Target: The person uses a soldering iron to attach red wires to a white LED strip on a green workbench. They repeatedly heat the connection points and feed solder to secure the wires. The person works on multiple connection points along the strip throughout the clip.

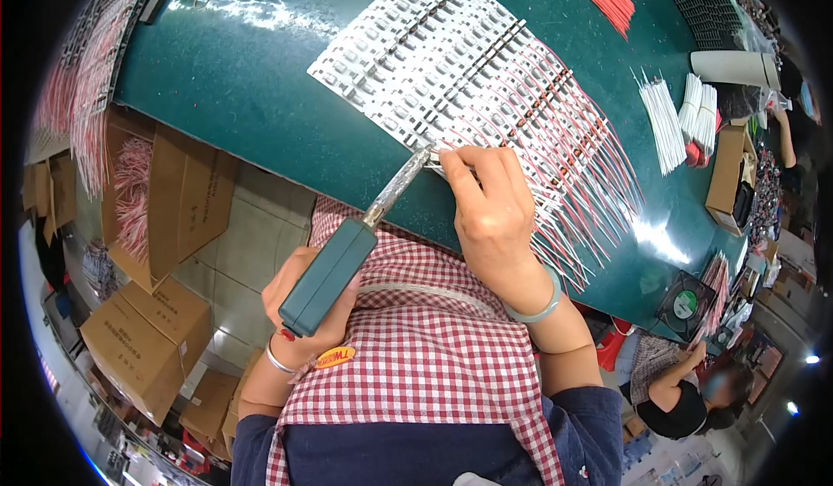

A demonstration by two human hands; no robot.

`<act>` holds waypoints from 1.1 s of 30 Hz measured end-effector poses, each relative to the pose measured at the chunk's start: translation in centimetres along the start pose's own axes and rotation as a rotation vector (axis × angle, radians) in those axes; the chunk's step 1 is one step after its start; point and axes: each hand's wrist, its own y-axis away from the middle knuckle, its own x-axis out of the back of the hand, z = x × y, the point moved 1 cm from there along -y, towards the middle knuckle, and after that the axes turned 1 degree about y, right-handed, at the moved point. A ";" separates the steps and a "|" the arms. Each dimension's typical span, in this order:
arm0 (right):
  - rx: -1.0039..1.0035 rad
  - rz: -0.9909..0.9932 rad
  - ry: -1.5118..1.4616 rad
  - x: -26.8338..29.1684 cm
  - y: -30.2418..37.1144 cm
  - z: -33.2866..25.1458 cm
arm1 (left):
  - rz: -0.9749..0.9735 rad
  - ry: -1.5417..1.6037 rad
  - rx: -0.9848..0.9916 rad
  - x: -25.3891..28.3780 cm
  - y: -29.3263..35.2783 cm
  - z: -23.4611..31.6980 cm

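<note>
In my left hand [299, 291] is a dark green, boxy soldering gun [330, 269] with a long, silvery, wrapped-looking shaft. Its tip meets the near edge of a white panel of small circuit boards [408, 61]. My right hand [493, 195] is closed in a pinch right beside that tip, at the panel's edge; what the fingertips hold is too small to make out. Rows of red and white wires [599, 182] run from the right part of the panel and hang toward the table's front edge. Fewer wires show on the panel's left part.
The green table [260, 113] carries red wires [603, 0] at the back and white wire bundles [661, 126] at right. A small fan [685, 302] sits at the right edge. Cardboard boxes [147, 347] stand left. Another person [685, 390] sits at lower right.
</note>
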 end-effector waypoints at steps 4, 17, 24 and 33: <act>0.004 0.012 0.003 -0.1 -0.1 -0.1 | 0.001 -0.020 -0.013 0.3 0.4 -0.3; -0.002 0.028 0.006 -0.1 0.1 -0.5 | -0.010 0.001 0.001 0.3 0.1 0.3; 0.000 0.019 0.001 -0.2 0.1 -0.6 | -0.019 0.017 0.020 0.5 0.4 0.1; 0.000 0.029 0.026 -0.1 0.2 -0.9 | 0.011 0.171 0.219 1.5 2.3 -0.4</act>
